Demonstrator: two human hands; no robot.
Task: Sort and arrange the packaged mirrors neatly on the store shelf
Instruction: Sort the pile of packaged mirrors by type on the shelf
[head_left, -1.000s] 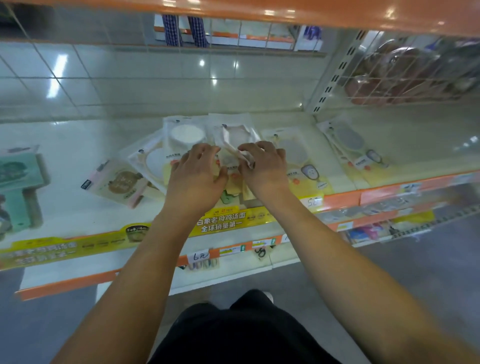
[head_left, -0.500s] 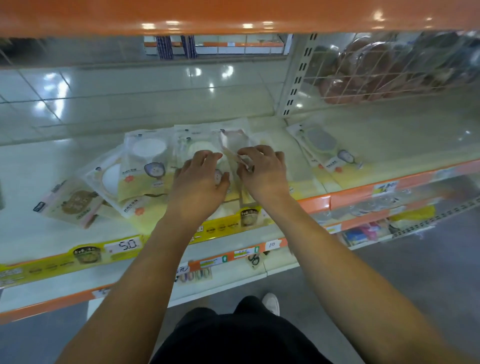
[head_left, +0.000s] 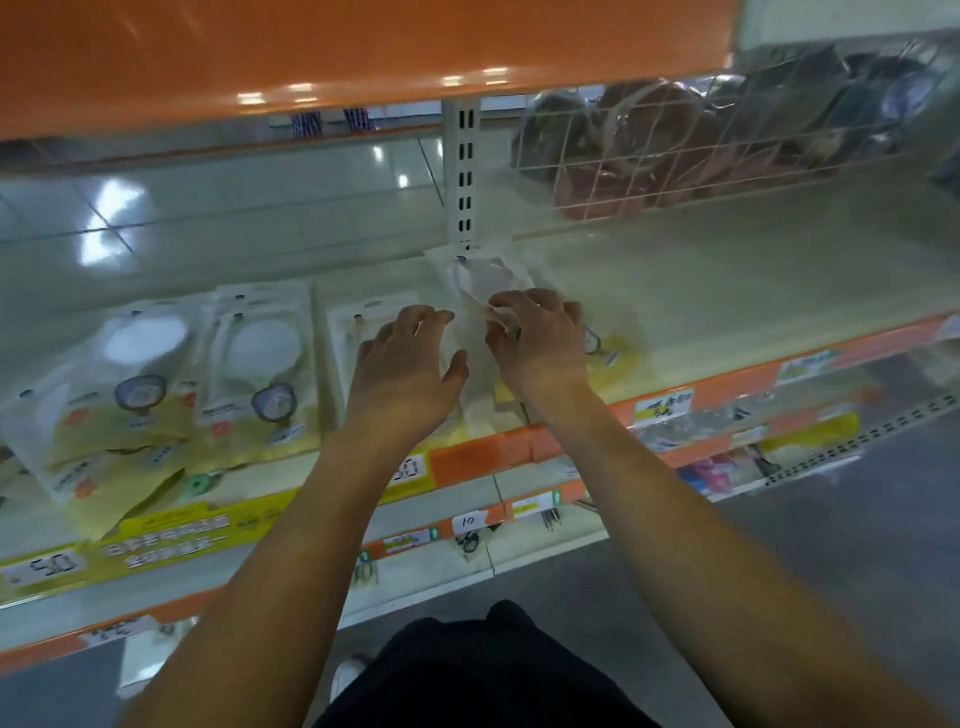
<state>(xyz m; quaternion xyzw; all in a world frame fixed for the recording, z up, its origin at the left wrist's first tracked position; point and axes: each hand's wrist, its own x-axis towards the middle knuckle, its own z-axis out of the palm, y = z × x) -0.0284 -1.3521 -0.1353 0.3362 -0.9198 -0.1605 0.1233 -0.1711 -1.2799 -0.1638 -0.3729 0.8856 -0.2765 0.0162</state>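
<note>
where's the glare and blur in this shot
Head view: ceiling-light glare streaks the orange shelf above and the glossy floor tiles behind; motion blur smears the mirror packs, price tags and wire basket; wide-angle distortion bows the shelf edges.

Little was legible. A white handwritten price tag on the edge of the lower shelf read "10". Far left, a white tag on the yellow strip along the shelf edge read "50" or "5.0"; a point between the digits could not be made out. The yellow strip carried bold white Chinese characters, too blurred to read. Print on the mirror packets and the other edge labels was unreadable.
</note>
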